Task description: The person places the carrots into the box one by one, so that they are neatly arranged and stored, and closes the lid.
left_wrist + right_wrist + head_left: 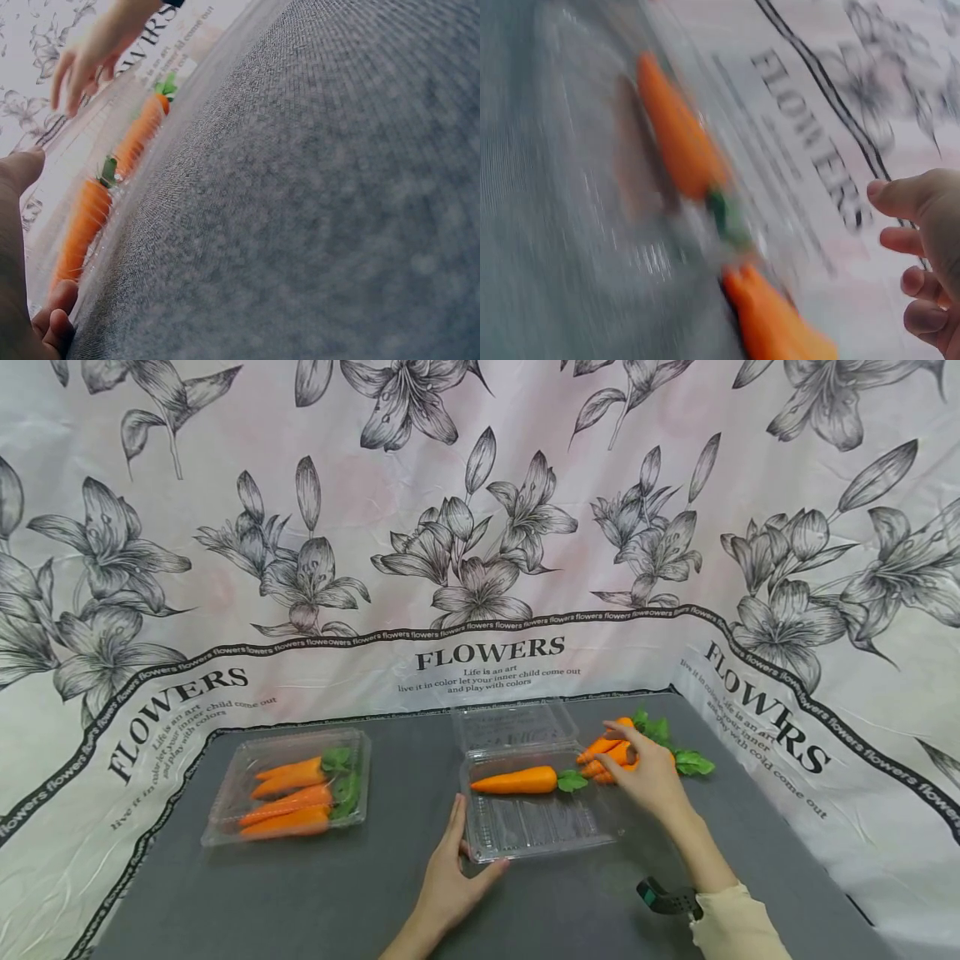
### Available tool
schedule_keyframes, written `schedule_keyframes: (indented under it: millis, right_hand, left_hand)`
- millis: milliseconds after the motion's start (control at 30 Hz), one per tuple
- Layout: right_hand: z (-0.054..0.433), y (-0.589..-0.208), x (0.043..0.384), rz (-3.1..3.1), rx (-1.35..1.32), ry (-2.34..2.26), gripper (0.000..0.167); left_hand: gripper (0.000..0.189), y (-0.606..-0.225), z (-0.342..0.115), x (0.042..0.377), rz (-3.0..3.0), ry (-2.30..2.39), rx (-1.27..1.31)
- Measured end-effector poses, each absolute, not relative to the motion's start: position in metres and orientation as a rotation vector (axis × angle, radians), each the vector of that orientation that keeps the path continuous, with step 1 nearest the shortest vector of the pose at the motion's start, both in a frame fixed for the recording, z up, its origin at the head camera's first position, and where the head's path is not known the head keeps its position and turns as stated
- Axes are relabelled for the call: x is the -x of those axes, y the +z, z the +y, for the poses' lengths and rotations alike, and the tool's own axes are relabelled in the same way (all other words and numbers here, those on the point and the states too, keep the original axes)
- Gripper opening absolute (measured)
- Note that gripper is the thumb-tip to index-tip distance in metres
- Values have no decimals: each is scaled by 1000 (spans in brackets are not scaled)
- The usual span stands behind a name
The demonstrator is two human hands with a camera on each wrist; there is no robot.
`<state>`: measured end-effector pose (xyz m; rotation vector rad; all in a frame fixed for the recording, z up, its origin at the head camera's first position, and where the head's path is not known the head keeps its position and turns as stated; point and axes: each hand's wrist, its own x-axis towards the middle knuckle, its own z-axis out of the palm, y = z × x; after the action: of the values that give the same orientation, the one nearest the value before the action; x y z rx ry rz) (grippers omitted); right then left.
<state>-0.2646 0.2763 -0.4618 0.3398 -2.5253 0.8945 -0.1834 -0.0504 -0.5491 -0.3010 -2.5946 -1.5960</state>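
A clear plastic container stands with its lid raised at the back. One orange carrot lies along its back part, the green leaves at the right rim. My left hand rests at the container's front left corner, index finger along the side and thumb at the front; the left wrist view shows fingertips against its edge. Over a pile of carrots right of the container hovers my right hand, thumb and fingers apart. Nothing shows between them in the right wrist view, where a blurred carrot lies below.
A second clear container, its lid down, holds several carrots at the left of the grey table. Flower-printed fabric rises behind the table and at both sides. A dark wristband is on the right wrist.
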Motion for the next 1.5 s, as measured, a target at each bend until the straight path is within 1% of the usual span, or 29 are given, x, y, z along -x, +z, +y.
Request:
schedule_keyframes:
  millis: [133,300,467,633,833,1167,1500]
  right_hand:
    - [313,-471,265,-2464,-252,875,55]
    - [356,-492,268,-2434,-223,844,59]
    - [384,-512,270,-2523,-180,881,59]
    - [389,-525,278,-2645,-130,940,62]
    - [390,-534,282,-2678,-162,964,59]
    - [397,-535,273,-2673,-300,956,53]
    - [400,-536,259,-2621,-283,952,50]
  left_hand:
    - [113,-550,-51,184,-2596,-1597,300]
    - [112,-550,-51,184,-2588,-1598,305]
    - [111,-550,-51,183,-2561,-1614,323]
    - [111,-549,-56,183,-2562,-1606,310]
    - [111,-548,-57,184,-2576,-1593,321]
    - [111,-548,-53,185,-2578,-1610,318]
    - [108,-550,-52,185,-2566,-1626,334]
